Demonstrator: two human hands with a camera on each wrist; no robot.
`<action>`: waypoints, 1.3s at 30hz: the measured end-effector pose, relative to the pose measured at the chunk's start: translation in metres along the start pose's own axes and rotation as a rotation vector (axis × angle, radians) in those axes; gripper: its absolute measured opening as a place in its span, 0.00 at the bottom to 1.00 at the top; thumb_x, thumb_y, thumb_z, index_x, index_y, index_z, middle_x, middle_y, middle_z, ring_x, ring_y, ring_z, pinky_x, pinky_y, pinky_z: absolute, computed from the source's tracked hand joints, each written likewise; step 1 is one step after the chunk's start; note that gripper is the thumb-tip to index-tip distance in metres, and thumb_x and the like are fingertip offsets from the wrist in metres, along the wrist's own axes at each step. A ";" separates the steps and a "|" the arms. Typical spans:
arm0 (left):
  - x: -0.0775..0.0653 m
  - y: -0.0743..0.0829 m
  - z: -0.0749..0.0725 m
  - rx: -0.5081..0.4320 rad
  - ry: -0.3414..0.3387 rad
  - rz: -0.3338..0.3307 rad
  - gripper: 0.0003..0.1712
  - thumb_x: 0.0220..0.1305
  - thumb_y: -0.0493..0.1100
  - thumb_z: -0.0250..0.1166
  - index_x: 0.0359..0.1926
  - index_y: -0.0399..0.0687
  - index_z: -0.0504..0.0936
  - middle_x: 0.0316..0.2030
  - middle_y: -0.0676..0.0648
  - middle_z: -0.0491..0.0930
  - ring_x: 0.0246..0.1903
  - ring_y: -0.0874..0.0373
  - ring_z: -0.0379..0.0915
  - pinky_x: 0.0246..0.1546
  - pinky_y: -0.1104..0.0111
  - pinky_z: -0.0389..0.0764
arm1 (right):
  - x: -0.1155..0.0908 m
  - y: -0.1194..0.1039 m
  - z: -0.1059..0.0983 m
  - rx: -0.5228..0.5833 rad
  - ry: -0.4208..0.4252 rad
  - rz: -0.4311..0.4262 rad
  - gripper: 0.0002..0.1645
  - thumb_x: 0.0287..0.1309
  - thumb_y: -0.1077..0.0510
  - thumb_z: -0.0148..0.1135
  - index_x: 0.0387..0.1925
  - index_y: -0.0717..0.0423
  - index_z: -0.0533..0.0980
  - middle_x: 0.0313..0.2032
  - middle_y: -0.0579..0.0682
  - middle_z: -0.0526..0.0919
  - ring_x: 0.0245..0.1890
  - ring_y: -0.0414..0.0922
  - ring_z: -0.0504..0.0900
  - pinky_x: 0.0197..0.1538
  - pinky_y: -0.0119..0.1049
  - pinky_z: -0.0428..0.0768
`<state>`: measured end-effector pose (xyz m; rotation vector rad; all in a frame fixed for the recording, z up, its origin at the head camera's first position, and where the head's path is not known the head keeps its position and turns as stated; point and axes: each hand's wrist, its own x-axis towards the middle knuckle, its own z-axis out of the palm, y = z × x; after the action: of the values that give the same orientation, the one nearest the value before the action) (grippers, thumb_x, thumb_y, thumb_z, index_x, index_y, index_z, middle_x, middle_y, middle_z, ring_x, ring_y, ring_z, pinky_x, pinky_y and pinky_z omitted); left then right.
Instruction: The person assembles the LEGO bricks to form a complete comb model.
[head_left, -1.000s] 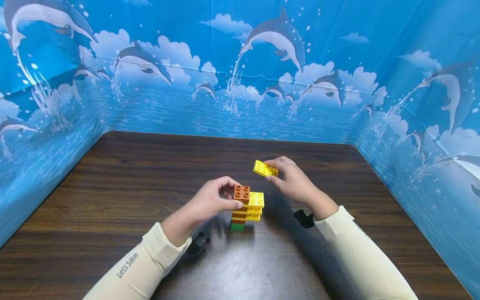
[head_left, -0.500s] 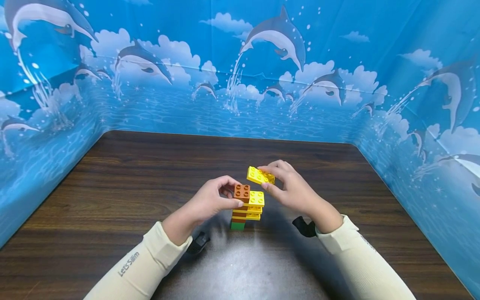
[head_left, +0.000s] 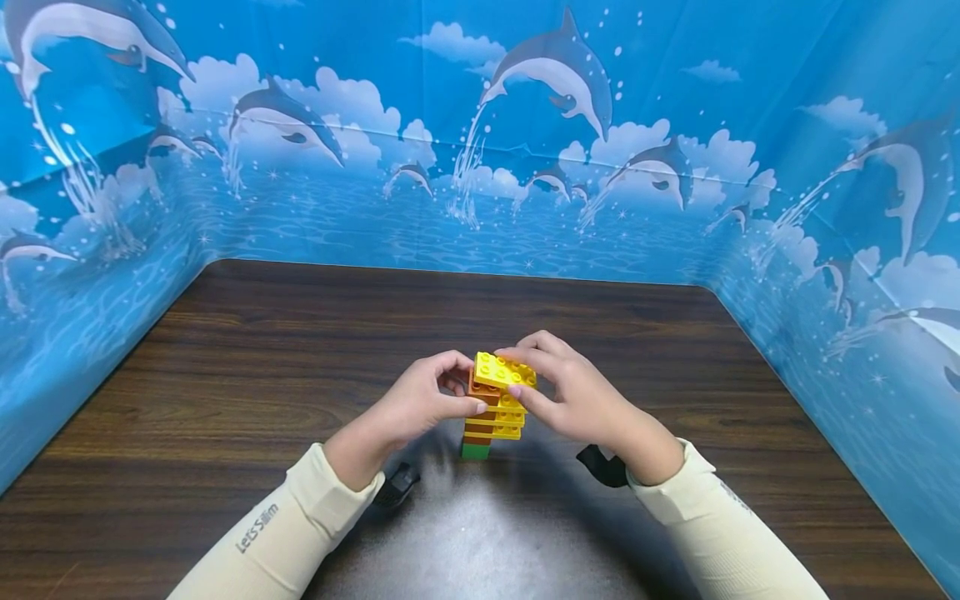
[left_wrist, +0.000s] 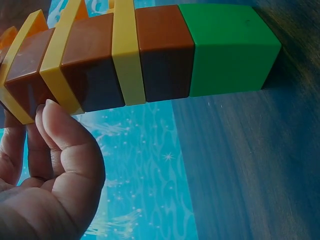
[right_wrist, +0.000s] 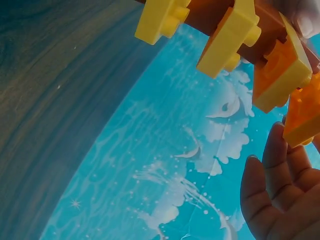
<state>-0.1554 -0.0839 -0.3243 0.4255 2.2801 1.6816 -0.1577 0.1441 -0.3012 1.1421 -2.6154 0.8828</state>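
Observation:
A tower of toy building bricks stands upright on the table, a green brick (head_left: pixel 475 452) at its foot. Above that, brown bricks (left_wrist: pixel 166 65) alternate with thin yellow bricks (right_wrist: pixel 227 42) that jut out to the right. My left hand (head_left: pixel 422 398) grips the tower near its top, with the thumb on a brown brick in the left wrist view. Between thumb and fingers, my right hand (head_left: pixel 577 392) pinches another thin yellow brick (head_left: pixel 491 369) over the top brown brick, slightly slanted. Whether its studs are seated cannot be told.
The dark wood table (head_left: pixel 300 333) extends around the tower. A blue dolphin-print sheet (head_left: pixel 360 217) rises along its back and sides. A black wrist device (head_left: pixel 397 486) sits under the left wrist, another (head_left: pixel 602 465) under the right.
My right hand has moved left and down, carrying the yellow brick from beside the tower to over its top. My left hand has kept its grip in the same place.

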 end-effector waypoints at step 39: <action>-0.002 0.004 -0.002 0.002 -0.022 -0.008 0.21 0.57 0.38 0.68 0.51 0.38 0.75 0.40 0.43 0.75 0.38 0.52 0.70 0.38 0.63 0.76 | 0.006 -0.017 -0.007 -0.329 -0.049 -0.110 0.23 0.57 0.58 0.67 0.56 0.54 0.79 0.44 0.48 0.75 0.42 0.43 0.69 0.42 0.37 0.74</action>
<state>-0.1543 -0.0849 -0.3203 0.4330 2.2649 1.6627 -0.1505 0.1354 -0.2857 1.2109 -2.5782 0.3875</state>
